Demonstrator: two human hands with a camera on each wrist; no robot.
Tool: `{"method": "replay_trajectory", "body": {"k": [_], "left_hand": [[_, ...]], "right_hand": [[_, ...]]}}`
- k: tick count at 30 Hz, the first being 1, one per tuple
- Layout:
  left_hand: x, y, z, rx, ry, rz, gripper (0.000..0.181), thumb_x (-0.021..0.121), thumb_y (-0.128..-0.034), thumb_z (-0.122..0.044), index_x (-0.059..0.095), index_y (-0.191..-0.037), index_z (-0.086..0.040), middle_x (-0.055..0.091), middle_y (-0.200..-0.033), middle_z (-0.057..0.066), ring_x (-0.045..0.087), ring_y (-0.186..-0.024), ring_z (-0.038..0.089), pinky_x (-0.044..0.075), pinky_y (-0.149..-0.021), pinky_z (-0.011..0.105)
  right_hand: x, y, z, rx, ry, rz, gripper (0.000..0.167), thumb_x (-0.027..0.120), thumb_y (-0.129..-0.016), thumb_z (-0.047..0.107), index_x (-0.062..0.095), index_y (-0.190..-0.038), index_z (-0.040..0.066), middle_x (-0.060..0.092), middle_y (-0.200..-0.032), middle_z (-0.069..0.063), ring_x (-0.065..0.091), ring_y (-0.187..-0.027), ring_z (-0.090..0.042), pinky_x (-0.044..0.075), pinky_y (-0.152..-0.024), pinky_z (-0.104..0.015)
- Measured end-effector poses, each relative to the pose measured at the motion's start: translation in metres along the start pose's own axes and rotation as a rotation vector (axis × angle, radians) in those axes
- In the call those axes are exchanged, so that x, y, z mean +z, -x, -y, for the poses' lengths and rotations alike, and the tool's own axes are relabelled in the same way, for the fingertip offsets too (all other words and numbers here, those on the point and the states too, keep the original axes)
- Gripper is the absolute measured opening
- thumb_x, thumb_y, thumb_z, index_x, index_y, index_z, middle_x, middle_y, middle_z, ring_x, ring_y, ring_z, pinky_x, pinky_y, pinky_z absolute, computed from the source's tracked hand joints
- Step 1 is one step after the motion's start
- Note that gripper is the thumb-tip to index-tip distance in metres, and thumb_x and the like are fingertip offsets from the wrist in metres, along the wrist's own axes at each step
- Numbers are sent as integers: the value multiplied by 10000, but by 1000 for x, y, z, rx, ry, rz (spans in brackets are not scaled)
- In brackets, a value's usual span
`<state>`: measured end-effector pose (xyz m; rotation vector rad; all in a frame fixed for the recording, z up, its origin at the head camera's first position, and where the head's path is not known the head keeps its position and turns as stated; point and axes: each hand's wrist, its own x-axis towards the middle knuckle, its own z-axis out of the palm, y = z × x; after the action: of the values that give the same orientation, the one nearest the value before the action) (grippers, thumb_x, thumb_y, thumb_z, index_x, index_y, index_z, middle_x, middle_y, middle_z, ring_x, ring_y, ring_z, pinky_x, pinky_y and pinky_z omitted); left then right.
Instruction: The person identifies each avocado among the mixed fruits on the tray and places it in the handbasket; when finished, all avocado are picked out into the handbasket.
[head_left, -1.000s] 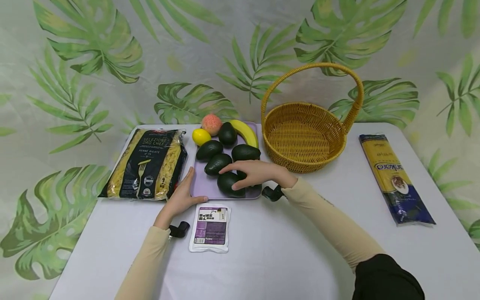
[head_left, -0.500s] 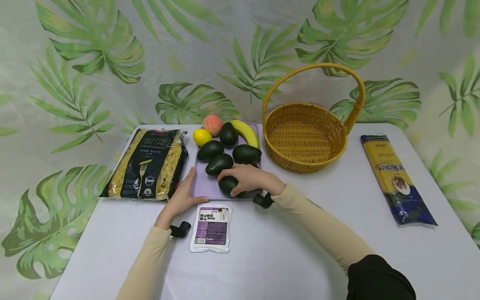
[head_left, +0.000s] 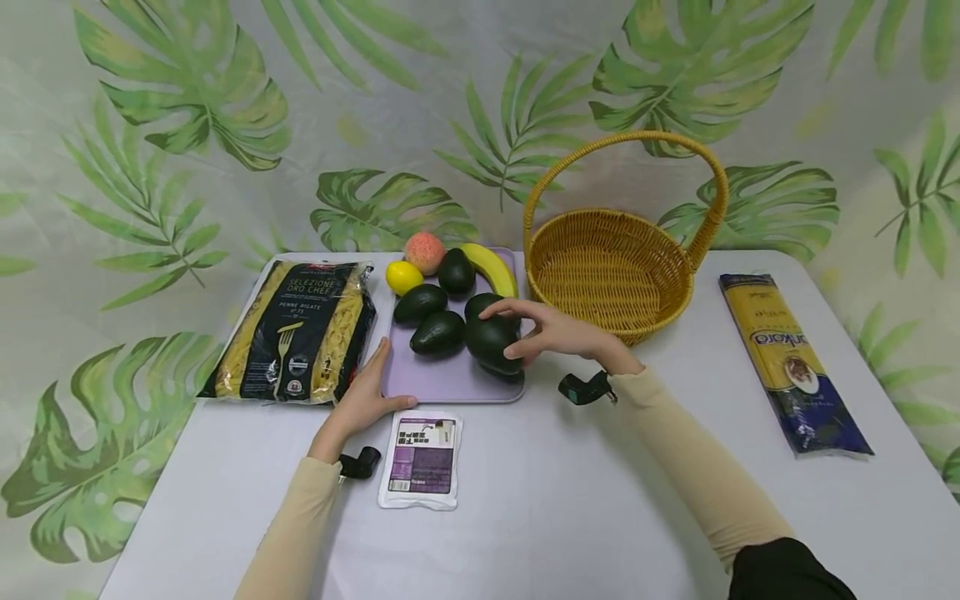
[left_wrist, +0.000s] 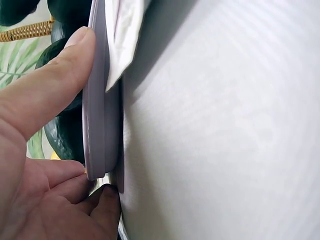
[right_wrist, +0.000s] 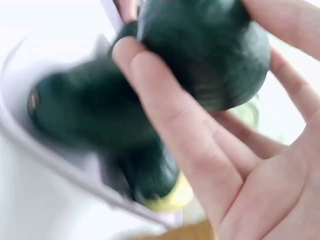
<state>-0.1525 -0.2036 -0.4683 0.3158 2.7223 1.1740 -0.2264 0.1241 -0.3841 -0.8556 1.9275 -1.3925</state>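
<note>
My right hand (head_left: 564, 335) holds a dark green avocado (head_left: 491, 343) between thumb and fingers, above the right part of the lilac tray (head_left: 438, 385). In the right wrist view this held avocado (right_wrist: 205, 55) sits among the fingers, with another avocado (right_wrist: 92, 107) lying below it. My left hand (head_left: 360, 410) rests against the tray's front left corner, its fingers straight along the left side and its thumb at the front edge. Several other avocados, such as one avocado (head_left: 437, 333) near the middle, lie on the tray; one is partly hidden beneath the held one.
A lemon (head_left: 404, 277), a peach (head_left: 424, 253) and a banana (head_left: 489, 268) lie at the tray's back. Left stands a penne bag (head_left: 296, 329). A wicker basket (head_left: 609, 275) with a tall handle is to the right, a pasta packet (head_left: 795, 367) farther right. In front lies a white-purple pouch (head_left: 422, 461).
My right hand has closed on the front avocado, lifted it and carried it to the right and back over the tray. My left hand has stayed at the tray's corner.
</note>
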Motion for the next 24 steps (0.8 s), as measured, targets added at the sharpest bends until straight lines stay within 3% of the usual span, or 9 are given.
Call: {"method": "replay_trajectory", "body": {"k": [7,13,18,24], "left_hand": [[0,0,1,-6,-11,5,1043,777,-813,-247,59,-1500,70,23,-1565,234,52,-1431,359,86,-1147,487],[1,0,1,-3,-5,1,1040,779,-810,-244,67,-1498,75,25,-1565,237,51,-1431,364,83,-1144,503],[1,0,0,-8,-5,1,1031,775,-815,-246,72,-1497,78,25,-1563,240,50,-1429,367,74,-1143,507],[0,0,-2,-5,-2,3,1033,776,-816,-246,70,-1495,82,22,-1562,245,46,-1430,367,80,-1144,498]], "right_hand": [[-43,27,-8,-40,-83,-132,566,655,-892,72,413,-1401,127,342,-1438,-171,560,-1051,-379,548,-748,-522],[-76,45,-9,-5,-82,-343,566,636,-901,49,408,-1412,136,334,-1423,-174,549,-1090,-349,551,-770,-499],[-101,48,-13,34,-67,-484,578,637,-911,64,391,-1428,143,342,-1411,-165,605,-1007,-277,571,-737,-438],[-125,41,-19,89,-12,-548,623,646,-922,130,344,-1466,171,290,-1459,-191,645,-890,-258,558,-757,-477]]}}
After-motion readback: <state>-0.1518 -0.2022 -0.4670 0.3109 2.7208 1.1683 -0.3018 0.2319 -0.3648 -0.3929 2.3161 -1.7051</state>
